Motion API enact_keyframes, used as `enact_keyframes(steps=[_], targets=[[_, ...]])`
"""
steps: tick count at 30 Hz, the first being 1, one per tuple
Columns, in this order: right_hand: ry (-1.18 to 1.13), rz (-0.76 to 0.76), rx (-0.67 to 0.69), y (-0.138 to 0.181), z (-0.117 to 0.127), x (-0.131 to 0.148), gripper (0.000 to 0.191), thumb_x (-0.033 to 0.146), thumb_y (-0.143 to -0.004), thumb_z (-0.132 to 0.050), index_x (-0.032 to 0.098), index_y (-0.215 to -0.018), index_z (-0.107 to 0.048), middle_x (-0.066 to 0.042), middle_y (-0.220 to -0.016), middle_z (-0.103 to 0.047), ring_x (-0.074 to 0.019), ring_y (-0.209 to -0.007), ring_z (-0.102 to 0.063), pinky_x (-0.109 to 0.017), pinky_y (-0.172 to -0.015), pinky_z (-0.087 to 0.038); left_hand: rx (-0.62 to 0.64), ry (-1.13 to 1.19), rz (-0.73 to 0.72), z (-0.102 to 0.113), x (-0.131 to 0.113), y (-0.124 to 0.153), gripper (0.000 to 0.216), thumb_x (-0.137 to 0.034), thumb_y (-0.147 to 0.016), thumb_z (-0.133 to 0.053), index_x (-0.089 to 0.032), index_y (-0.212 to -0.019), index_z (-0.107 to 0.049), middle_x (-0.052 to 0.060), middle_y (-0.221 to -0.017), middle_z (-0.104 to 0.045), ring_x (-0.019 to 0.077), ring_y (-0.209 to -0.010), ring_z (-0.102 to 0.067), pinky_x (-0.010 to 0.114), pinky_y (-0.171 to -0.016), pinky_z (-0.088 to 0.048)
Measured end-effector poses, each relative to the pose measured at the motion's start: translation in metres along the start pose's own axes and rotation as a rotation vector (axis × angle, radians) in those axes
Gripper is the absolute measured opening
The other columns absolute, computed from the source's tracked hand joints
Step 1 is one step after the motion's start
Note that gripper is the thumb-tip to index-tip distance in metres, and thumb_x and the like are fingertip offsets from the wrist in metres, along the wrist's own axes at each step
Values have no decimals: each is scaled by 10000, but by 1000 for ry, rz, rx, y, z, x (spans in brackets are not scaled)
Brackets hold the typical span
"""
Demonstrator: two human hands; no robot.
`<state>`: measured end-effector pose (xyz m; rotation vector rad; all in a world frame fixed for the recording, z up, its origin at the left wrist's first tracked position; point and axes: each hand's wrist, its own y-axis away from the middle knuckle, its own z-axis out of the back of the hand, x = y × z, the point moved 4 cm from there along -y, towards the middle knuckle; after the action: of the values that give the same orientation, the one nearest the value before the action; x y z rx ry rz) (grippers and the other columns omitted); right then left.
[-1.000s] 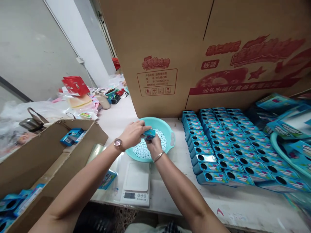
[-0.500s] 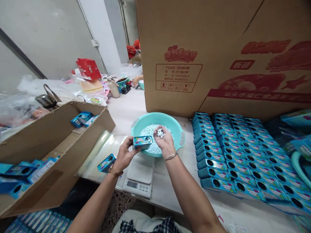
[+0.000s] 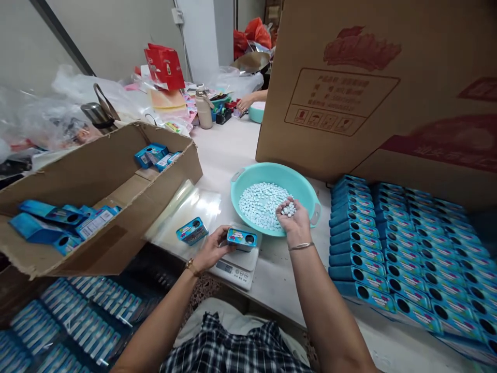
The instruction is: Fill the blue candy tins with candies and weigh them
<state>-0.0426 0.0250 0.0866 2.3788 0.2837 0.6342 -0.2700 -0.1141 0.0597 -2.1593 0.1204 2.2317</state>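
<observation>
My left hand (image 3: 213, 248) grips a small blue candy box (image 3: 241, 238) by its left end. That box is upright over the white kitchen scale (image 3: 235, 272), its round dark hole facing up; I cannot tell whether it touches the pan. Palm up, my right hand (image 3: 295, 220) cups several small pale candies (image 3: 288, 209) above the right side of a turquoise basin (image 3: 243, 185). Loose candies (image 3: 264, 199) cover much of the basin floor. To the left of my left hand, another blue box (image 3: 192, 231) stands on clear plastic sheets (image 3: 165, 225).
Rows of blue boxes (image 3: 365, 254) stand at the right, before a large carton (image 3: 334, 103). At the left, an open cardboard box (image 3: 93, 254) holds a few blue boxes. A co-worker's hand (image 3: 245, 102) shows at the back beside a thermos (image 3: 204, 109).
My left hand has lowered the candy box from beside the basin to over the scale. My right hand still cups candies over the basin. The whole view has shifted.
</observation>
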Motion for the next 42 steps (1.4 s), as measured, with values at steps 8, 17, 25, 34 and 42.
enact_keyframes(steps=[8,17,25,34,42], targets=[[68,83,-16,-4,-6,13,239,269,-981,-364,210,-804,-513,30,-664,-587,-92,-564,-603,-227,-535,-534,-75,-8,-80,30,-45,34,762,-244,-793,-747,-303,-1448,-361,123,-1484,-464,261,-1401,-403,471,-1164,-310],[30,55,0,-3,-6,12,233,243,-990,-340,215,-801,-472,60,-597,-490,-49,-424,-443,-147,-408,-398,-256,129,-137,43,-47,49,644,-265,-794,-751,-254,-1376,-476,120,-1381,-565,279,-1328,-491,470,-1137,-369],[68,64,28,-1,-8,12,261,288,-1008,-319,222,-797,-459,81,-569,-444,-43,-375,-362,-158,-370,-320,-206,112,-139,38,-40,44,656,-304,-791,-747,-245,-1382,-468,137,-1389,-555,285,-1326,-488,446,-1098,-402],[110,100,75,-4,-11,12,290,318,-1016,-326,212,-777,-453,104,-522,-381,-40,-346,-324,-172,-356,-283,-184,97,-87,27,-26,43,580,-322,-838,-694,-231,-1367,-475,148,-1394,-554,285,-1338,-479,447,-1079,-411],[191,204,23,-9,-13,9,294,339,-1005,-377,209,-755,-463,122,-472,-320,-41,-333,-316,-175,-382,-339,-181,-145,-154,15,-46,34,660,-330,-784,-754,-252,-1378,-479,125,-1406,-537,291,-1342,-469,475,-1121,-354]])
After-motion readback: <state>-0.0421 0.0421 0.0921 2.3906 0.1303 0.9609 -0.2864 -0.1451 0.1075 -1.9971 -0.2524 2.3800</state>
